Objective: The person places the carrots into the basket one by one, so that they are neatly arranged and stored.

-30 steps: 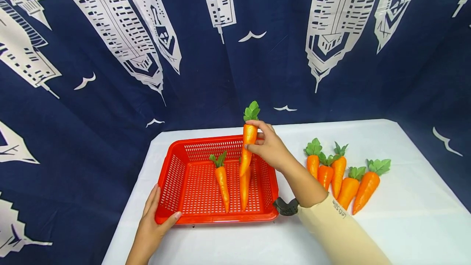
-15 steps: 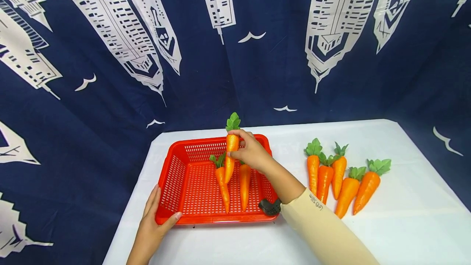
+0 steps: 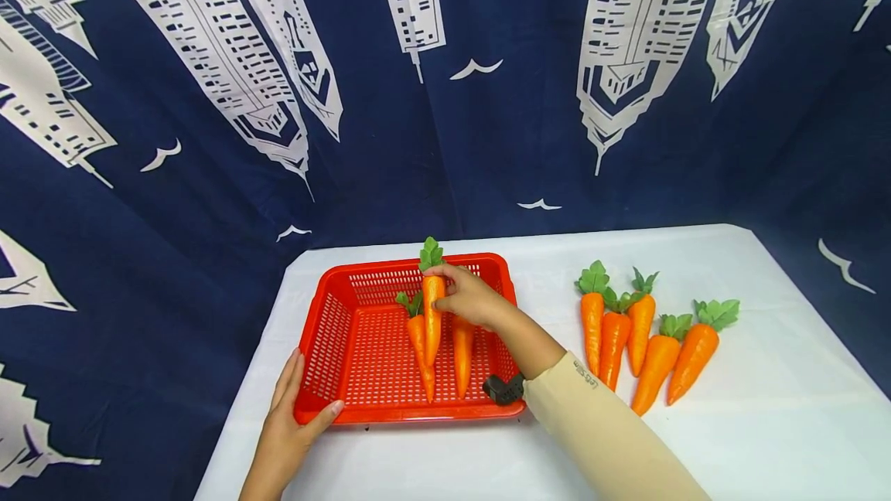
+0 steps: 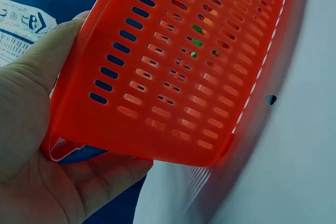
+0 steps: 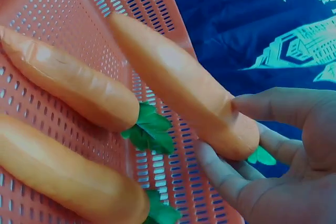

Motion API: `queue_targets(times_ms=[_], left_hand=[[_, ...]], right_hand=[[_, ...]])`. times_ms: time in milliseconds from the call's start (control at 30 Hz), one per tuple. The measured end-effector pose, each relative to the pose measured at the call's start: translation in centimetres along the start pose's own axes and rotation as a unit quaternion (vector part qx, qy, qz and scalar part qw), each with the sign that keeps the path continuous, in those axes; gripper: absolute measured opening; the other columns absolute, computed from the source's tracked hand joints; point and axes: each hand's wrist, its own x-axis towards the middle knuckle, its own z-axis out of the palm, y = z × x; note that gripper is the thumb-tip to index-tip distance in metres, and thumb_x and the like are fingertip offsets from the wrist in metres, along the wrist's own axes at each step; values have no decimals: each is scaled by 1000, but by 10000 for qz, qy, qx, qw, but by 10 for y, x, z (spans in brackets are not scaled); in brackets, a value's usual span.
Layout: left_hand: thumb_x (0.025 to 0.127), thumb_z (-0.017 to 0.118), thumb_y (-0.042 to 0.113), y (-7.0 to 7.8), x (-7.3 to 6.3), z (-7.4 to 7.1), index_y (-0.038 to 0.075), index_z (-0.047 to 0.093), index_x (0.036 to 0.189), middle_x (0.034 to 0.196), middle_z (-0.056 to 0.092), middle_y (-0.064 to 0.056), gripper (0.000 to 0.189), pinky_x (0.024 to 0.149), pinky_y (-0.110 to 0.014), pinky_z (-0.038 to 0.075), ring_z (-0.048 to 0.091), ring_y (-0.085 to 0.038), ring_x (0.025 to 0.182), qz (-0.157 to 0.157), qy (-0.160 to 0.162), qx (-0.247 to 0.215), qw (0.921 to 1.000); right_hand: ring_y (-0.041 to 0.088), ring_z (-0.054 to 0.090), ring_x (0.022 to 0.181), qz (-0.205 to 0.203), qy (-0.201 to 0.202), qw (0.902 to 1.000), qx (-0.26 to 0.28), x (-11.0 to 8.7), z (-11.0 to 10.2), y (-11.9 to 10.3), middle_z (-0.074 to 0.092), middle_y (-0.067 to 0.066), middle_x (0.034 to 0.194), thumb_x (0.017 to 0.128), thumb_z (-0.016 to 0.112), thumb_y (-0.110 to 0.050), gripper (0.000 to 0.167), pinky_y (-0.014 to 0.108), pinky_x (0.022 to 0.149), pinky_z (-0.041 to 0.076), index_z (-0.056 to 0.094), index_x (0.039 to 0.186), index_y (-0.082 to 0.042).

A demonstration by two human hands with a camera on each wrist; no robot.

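In the head view my right hand pinches an orange carrot near its leafy top, tip down, over the red basket. Two more carrots lie in the basket: a left one, partly behind the held carrot, and a right one, its top hidden by my hand. The right wrist view shows thumb and fingers around the thick end of the held carrot. My left hand grips the basket's near left corner; in the left wrist view its thumb and fingers flank the rim of the basket.
To the right, several carrots with green leaves lie on the white table. A navy cloth printed with white buildings and birds hangs behind. A black device sits at my right wrist, over the basket's near right corner.
My right hand has carried the carrot left, from over the right carrot to beside the left one, and lowered it. The left hand and basket have stayed in place.
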Motion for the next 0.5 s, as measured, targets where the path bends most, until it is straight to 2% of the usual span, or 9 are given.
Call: queue_targets(times_ms=[100,267,400,500], left_hand=[[84,80,46,0,0,0,26,11,164,172,6,6,107,118,-69,23,16,-34,155,11,11,-11,10000],[84,81,46,1,0,1,25,11,164,172,6,6,108,118,-69,23,16,-33,155,-17,-8,-38,10000],[84,80,49,2,1,0,26,10,164,172,5,7,109,118,-69,22,15,-34,155,-68,-26,11,10000],[83,79,51,3,1,-1,26,9,164,172,5,6,110,118,-69,22,15,-34,156,-122,-51,58,9999]], right_hand=[[20,61,92,58,-48,10000,23,4,1,5,62,15,123,87,65,5,56,41,83,57,56,141,-8],[20,63,93,83,-100,9999,-65,8,2,13,62,14,126,86,66,6,53,40,83,59,59,137,-6],[21,62,95,70,-77,9985,-546,11,5,17,58,13,129,86,71,2,49,32,78,57,63,133,-9],[22,61,99,105,-35,9944,-1053,13,8,19,57,12,130,85,75,-2,46,29,80,56,66,129,-12]])
